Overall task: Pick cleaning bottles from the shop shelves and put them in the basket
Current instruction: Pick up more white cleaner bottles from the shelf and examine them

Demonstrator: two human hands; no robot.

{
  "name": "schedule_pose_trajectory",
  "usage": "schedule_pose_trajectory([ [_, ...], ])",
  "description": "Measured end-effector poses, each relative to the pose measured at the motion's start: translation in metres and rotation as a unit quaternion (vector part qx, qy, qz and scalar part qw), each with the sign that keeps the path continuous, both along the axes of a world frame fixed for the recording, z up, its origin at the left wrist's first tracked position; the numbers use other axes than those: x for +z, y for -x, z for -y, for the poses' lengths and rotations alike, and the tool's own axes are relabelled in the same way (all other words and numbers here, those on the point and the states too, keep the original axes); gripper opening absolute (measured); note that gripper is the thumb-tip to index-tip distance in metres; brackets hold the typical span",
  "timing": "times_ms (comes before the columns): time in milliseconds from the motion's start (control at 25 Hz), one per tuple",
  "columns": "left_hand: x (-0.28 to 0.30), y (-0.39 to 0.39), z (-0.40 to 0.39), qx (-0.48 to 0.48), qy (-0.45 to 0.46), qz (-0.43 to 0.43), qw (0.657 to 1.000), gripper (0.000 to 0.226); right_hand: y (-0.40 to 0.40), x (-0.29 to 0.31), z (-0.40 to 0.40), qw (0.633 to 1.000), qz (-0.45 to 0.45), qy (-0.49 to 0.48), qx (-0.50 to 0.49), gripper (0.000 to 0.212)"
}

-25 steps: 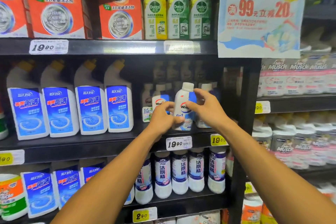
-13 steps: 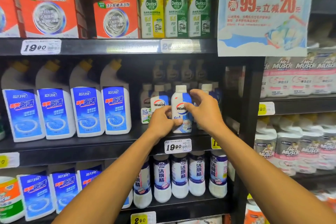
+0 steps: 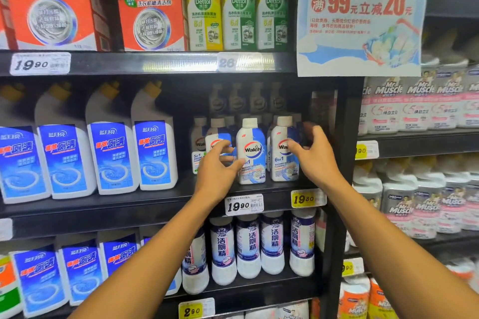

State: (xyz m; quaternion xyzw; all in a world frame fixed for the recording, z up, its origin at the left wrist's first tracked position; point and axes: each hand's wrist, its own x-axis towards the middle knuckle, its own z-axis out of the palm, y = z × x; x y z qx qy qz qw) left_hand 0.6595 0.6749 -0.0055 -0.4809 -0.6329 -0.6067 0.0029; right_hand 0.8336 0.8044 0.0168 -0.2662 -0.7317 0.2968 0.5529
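Note:
Several white and blue Walch washing-machine cleaner bottles stand on the middle shelf point(image 3: 259, 189). The centre Walch bottle point(image 3: 252, 150) stands upright between my two hands. My left hand point(image 3: 217, 173) hovers at its lower left with loosely curled fingers in front of a neighbouring Walch bottle point(image 3: 217, 137); the thumb is close to the centre bottle. My right hand point(image 3: 315, 160) is spread open, its fingertips over the front of the right Walch bottle point(image 3: 282, 134). Neither hand grips anything. No basket is in view.
Blue-labelled toilet cleaner bottles point(image 3: 155, 153) fill the shelf's left part. Dettol bottles point(image 3: 238, 13) and orange OMO boxes point(image 3: 153, 15) stand above, and slim white bottles point(image 3: 248, 246) below. A paper promotion sign point(image 3: 360, 15) hangs at upper right, with Mr Muscle packs point(image 3: 414, 106) beyond the shelf post.
Both hands held the centre Walch bottle tilted a second ago. It now stands upright on the shelf, and the hands have let go and moved apart to either side.

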Motion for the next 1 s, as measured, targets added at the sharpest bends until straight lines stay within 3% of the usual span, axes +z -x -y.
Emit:
schedule_pose_trajectory([
  [120, 0.005, -0.008, 0.011, -0.037, -0.02, 0.013, 0.999, 0.022, 0.007, -0.007, 0.001, 0.997, -0.013, 0.062, 0.044, 0.048],
  [360, 0.006, -0.015, 0.023, -0.072, -0.003, 0.052, 0.996, 0.018, 0.014, -0.012, -0.003, 0.994, -0.013, 0.094, 0.044, 0.043],
  [720, 0.008, -0.026, 0.03, -0.118, 0.046, 0.046, 0.991, 0.028, 0.0, -0.002, 0.025, 0.998, -0.046, 0.041, 0.0, 0.072],
  [880, 0.011, -0.031, 0.035, -0.165, 0.046, 0.057, 0.983, 0.053, -0.006, 0.011, 0.059, 0.996, -0.055, 0.022, 0.061, 0.067],
  [1000, 0.009, -0.033, 0.049, -0.238, 0.027, 0.105, 0.965, 0.051, -0.003, 0.017, 0.085, 0.989, -0.064, 0.037, 0.129, 0.055],
])
